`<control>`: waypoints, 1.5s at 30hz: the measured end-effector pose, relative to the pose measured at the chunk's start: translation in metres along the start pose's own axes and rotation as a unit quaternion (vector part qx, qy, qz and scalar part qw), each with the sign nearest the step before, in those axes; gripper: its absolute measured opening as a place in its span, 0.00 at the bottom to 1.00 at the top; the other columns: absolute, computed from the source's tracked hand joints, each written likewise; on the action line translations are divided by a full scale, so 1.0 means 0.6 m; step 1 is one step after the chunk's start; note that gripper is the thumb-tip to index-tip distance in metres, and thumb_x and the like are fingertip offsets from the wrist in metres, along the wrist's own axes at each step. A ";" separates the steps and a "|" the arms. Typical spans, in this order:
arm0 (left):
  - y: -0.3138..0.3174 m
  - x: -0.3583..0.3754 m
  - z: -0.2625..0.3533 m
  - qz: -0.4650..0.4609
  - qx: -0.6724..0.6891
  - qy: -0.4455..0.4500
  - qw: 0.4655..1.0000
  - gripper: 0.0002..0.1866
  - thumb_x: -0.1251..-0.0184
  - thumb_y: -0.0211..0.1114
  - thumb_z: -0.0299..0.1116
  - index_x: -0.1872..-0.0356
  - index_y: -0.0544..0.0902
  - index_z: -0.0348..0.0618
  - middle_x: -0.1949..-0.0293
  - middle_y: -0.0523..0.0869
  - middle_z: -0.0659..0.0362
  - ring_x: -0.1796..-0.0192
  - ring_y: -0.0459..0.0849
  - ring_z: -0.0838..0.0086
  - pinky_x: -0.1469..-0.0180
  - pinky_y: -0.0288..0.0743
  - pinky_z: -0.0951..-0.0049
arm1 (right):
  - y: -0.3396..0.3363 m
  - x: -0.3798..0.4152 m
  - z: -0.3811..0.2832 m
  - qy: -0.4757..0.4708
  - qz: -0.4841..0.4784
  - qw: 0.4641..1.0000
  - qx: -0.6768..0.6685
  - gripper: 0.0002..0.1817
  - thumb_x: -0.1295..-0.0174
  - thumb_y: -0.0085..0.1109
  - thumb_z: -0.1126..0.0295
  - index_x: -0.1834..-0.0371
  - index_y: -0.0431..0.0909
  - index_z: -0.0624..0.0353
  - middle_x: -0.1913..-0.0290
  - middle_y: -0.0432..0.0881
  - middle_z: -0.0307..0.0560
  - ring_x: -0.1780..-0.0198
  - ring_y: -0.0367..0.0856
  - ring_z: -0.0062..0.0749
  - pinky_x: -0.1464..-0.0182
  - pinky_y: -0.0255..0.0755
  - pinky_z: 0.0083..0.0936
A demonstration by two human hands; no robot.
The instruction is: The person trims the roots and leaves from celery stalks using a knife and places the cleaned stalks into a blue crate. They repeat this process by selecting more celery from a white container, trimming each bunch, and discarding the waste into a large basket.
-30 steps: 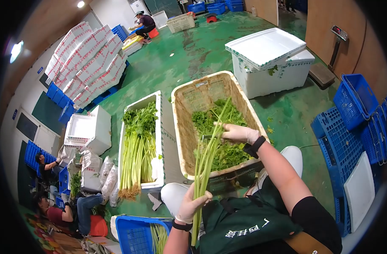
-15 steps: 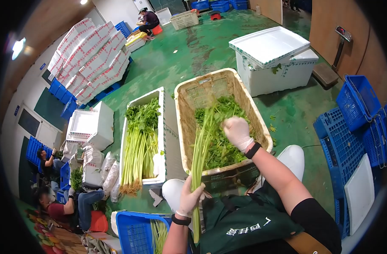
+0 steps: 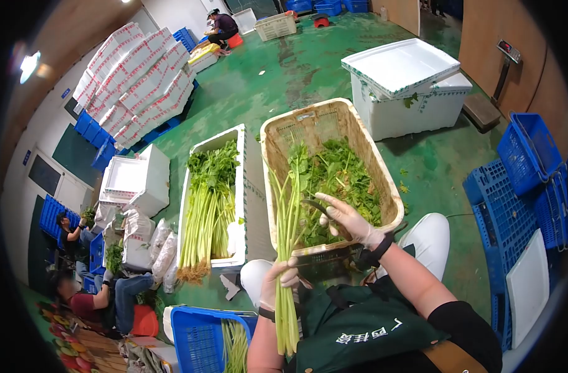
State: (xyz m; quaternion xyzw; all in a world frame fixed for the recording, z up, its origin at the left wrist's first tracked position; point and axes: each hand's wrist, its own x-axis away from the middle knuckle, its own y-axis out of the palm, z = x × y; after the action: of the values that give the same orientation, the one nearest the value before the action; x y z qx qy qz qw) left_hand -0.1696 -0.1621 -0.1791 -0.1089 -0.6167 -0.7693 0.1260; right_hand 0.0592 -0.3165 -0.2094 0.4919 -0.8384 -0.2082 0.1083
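Observation:
My left hand (image 3: 279, 283), in a white glove, is closed round a bunch of celery (image 3: 287, 239). The stalks stand nearly upright in front of the cream crate (image 3: 388, 177), their lower ends hanging over my apron. My right hand (image 3: 352, 222), also gloved, is over the crate's near right part. It grips a dark, curved, blade-like tool (image 3: 315, 205), whose exact kind I cannot make out. Loose celery leaves (image 3: 340, 165) lie inside the crate. To the left, a white foam box (image 3: 239, 233) holds celery stalks (image 3: 203, 217) with roots at the near end.
A blue basket (image 3: 200, 342) with thin stalks is at bottom left. White foam boxes (image 3: 389, 109) stand back right, near a floor scale (image 3: 481, 113). Blue pallets (image 3: 498, 230) and baskets (image 3: 529, 152) line the right. Other people (image 3: 100, 295) sit at left and at the back.
My right hand has moved down and toward me from the celery tops, its fist loosening to show the dark tool. The leafy tops in my left hand now look shorter and thinner.

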 end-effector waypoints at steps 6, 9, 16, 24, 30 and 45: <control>-0.007 -0.010 -0.015 -0.060 0.007 -0.037 0.997 0.17 0.26 0.56 0.29 0.41 0.70 0.35 0.69 0.70 0.61 0.72 0.69 0.80 0.71 0.67 0.80 | 0.045 -0.038 0.014 -0.032 0.060 0.992 0.107 0.39 0.30 0.63 0.57 0.21 0.57 0.56 0.45 0.80 0.43 0.65 0.76 0.16 0.64 0.73 0.14; 0.002 -0.021 -0.027 -0.044 -0.151 -0.037 0.987 0.29 0.29 0.60 0.33 0.28 0.66 0.41 0.67 0.74 0.62 0.66 0.75 0.73 0.65 0.75 0.72 | 0.060 -0.058 0.020 -0.115 0.081 0.974 0.178 0.24 0.33 0.67 0.62 0.40 0.77 0.66 0.48 0.83 0.43 0.52 0.77 0.20 0.51 0.76 0.21; 0.044 -0.033 -0.043 0.176 -0.456 -0.072 0.870 0.16 0.35 0.67 0.22 0.47 0.78 0.44 0.65 0.84 0.62 0.76 0.79 0.75 0.76 0.76 0.79 | 0.056 -0.070 0.019 -0.068 0.137 0.928 0.340 0.22 0.39 0.69 0.56 0.52 0.81 0.64 0.63 0.86 0.55 0.60 0.84 0.35 0.55 0.76 0.32; 0.089 -0.022 -0.044 0.222 -0.353 -0.010 0.909 0.09 0.30 0.64 0.32 0.53 0.80 0.42 0.73 0.84 0.59 0.78 0.79 0.74 0.77 0.75 0.79 | 0.045 -0.045 0.015 -0.158 0.237 0.888 0.362 0.19 0.34 0.64 0.55 0.54 0.80 0.60 0.67 0.83 0.59 0.65 0.83 0.53 0.61 0.74 0.37; 0.009 -0.052 -0.027 0.102 -0.206 -0.066 0.971 0.14 0.30 0.67 0.41 0.53 0.80 0.43 0.70 0.84 0.60 0.75 0.80 0.75 0.73 0.77 0.76 | 0.058 -0.036 -0.010 -0.193 0.224 0.886 0.358 0.14 0.33 0.63 0.56 0.55 0.79 0.54 0.66 0.83 0.51 0.65 0.83 0.46 0.62 0.73 0.34; -0.084 -0.059 0.017 0.016 -0.446 0.085 0.891 0.27 0.26 0.63 0.30 0.29 0.66 0.44 0.50 0.80 0.59 0.55 0.79 0.72 0.54 0.80 0.73 | 0.055 -0.046 -0.008 -0.207 0.211 0.890 0.346 0.15 0.33 0.64 0.55 0.54 0.79 0.53 0.65 0.83 0.51 0.64 0.83 0.44 0.60 0.73 0.34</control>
State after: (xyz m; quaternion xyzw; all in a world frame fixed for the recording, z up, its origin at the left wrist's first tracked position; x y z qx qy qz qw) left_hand -0.1526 -0.1395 -0.2348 -0.0974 -0.1941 -0.9677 0.1285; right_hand 0.0488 -0.2795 -0.1893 0.2553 -0.9450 0.0260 -0.2030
